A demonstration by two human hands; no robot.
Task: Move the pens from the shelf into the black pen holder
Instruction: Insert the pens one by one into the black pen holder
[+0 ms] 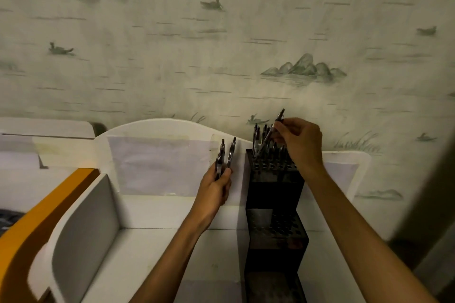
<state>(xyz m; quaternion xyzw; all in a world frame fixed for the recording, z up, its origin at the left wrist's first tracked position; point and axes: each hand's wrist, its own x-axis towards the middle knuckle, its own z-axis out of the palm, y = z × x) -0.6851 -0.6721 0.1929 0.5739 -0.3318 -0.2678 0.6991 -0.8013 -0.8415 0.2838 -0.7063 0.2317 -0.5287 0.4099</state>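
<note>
Just left of the holder [274,187], the left hand [215,188] grips a few spare pens [225,156] upright, its fingers curled round them. Above the holder's top tier, the right hand [299,140] pinches one pen [272,131], tilted, its tip among the pens already standing there. I judge the task well along: these held pens remain, and the holder's lower tiers look unfilled.
</note>
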